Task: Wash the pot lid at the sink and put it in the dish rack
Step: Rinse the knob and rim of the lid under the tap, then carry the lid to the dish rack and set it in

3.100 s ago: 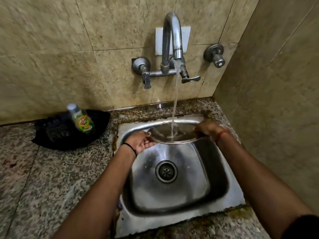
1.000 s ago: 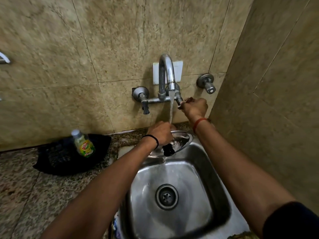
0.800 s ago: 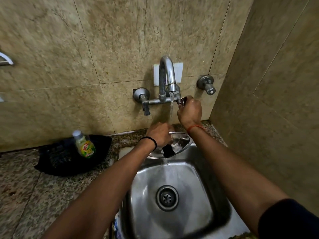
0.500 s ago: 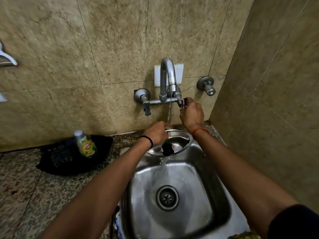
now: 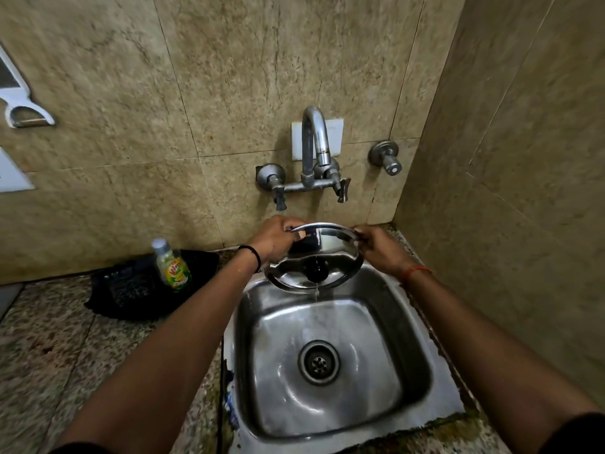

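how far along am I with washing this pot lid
Rinsing looks done: no water runs from the tap. In hand: left hand and right hand hold the lid tilted, dripping into the sink. Left: racking it; no rack in view.

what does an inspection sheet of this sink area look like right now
surface: speckled stone counter around a steel sink; basin wet, drain uncovered.
job's things: lid held tilted over the back of the sink, knob facing the camera, water dripping off its lower rim; tap shows no stream. dish rack not in view.
clutter: soap bottle upright on a black tray left of the sink.
grippers: left hand and right hand each grip the lid's rim on opposite sides.
cables: nothing seen.
surroundings: tiled walls behind and to the right; white fixture on the wall at far left, spare valve right of the tap.
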